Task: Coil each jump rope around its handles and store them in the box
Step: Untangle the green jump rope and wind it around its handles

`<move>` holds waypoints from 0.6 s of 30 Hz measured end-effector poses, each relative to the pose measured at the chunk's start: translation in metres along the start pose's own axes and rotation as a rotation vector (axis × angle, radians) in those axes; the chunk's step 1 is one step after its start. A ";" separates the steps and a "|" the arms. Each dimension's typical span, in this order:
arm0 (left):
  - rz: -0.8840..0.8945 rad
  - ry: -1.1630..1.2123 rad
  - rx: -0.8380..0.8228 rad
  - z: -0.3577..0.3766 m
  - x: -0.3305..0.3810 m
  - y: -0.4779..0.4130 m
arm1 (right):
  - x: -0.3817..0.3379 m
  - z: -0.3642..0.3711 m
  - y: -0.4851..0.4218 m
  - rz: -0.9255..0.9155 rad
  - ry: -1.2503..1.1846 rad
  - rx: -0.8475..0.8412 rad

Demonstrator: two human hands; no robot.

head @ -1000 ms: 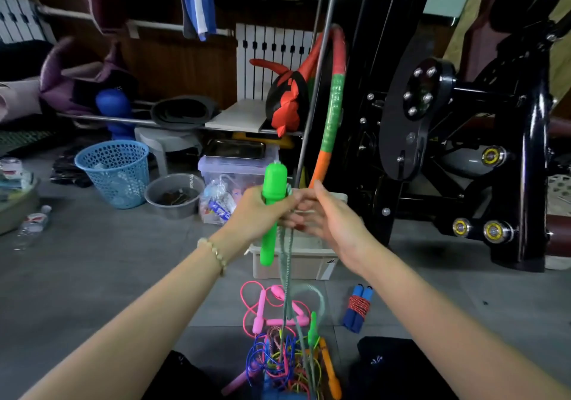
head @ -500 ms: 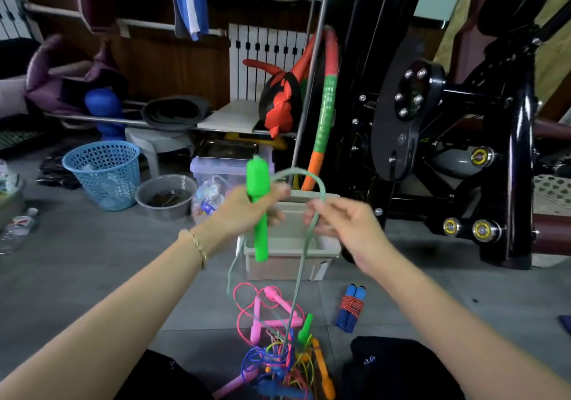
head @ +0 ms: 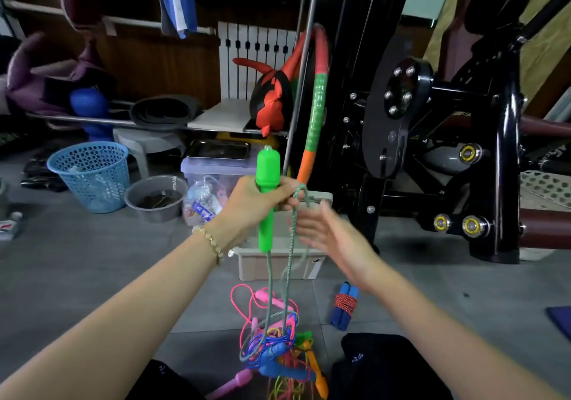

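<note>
My left hand [head: 261, 201] grips a bright green jump-rope handle [head: 267, 197] upright at chest height. Its grey-green cord [head: 290, 254] loops over my left fingers and hangs in two strands to the floor. My right hand [head: 324, 232] is just right of the cord, fingers straight and spread, holding nothing. Behind my hands stands the beige storage box [head: 278, 263]. On the floor below lies a tangled pile of pink, blue and orange jump ropes [head: 278, 347]. A blue-handled rope, coiled with red cord [head: 344, 305], lies to the right of the box.
A black weight machine [head: 432, 127] fills the right side. A padded hoop [head: 318, 106] leans behind the box. A blue basket [head: 91, 175], a grey bowl [head: 156, 197] and a clear bin [head: 213, 177] stand at the left on the grey tiled floor.
The right hand carried a loop of cord over to the left hand's fingers, then let go and opened. The green handle stayed upright in the left hand.
</note>
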State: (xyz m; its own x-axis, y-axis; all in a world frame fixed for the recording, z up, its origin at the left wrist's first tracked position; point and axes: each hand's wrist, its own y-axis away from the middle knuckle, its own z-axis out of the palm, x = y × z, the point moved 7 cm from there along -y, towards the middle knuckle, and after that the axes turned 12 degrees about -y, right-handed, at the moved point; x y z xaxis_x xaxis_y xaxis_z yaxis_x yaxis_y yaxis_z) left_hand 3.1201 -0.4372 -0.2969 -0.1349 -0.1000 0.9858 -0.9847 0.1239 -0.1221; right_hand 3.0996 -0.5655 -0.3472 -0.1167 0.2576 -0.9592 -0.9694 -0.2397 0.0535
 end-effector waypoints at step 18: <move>-0.201 -0.179 -0.174 0.015 -0.113 0.043 | -0.076 0.018 -0.009 -0.288 -0.084 0.139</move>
State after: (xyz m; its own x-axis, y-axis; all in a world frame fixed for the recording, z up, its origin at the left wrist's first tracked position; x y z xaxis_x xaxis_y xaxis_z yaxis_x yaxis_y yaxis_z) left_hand 3.0919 -0.4350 -0.4153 0.0282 -0.3096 0.9504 -0.9621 0.2496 0.1099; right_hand 3.1135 -0.5656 -0.2699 0.1549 0.3743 -0.9143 -0.9846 -0.0175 -0.1740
